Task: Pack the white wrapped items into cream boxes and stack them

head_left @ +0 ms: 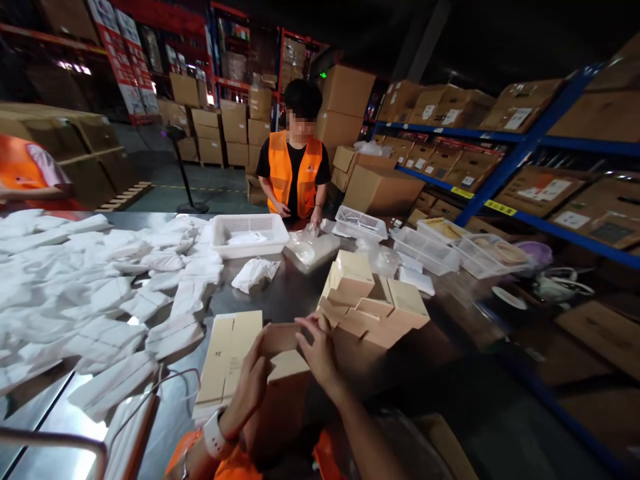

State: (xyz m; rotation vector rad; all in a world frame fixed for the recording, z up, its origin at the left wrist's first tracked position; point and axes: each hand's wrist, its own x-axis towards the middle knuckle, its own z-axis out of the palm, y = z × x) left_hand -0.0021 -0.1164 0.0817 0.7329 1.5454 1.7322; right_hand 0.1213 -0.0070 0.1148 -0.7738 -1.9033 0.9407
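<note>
A small tan cardboard box is between my hands, low in front of me, with a flap standing up at its far side. My left hand, with a white watch on the wrist, grips the box and flap from the left. At the flap's right end, my right hand has its fingers bent against the cardboard. Left of the box lies a stack of flat tan cartons. Beyond my right hand, several folded small boxes are piled on the metal table.
White wrapped packets cover the table's left side. A white basket and more plastic baskets stand along the far edge. A co-worker in an orange vest stands opposite, handling clear plastic bags. Blue shelving rises at right.
</note>
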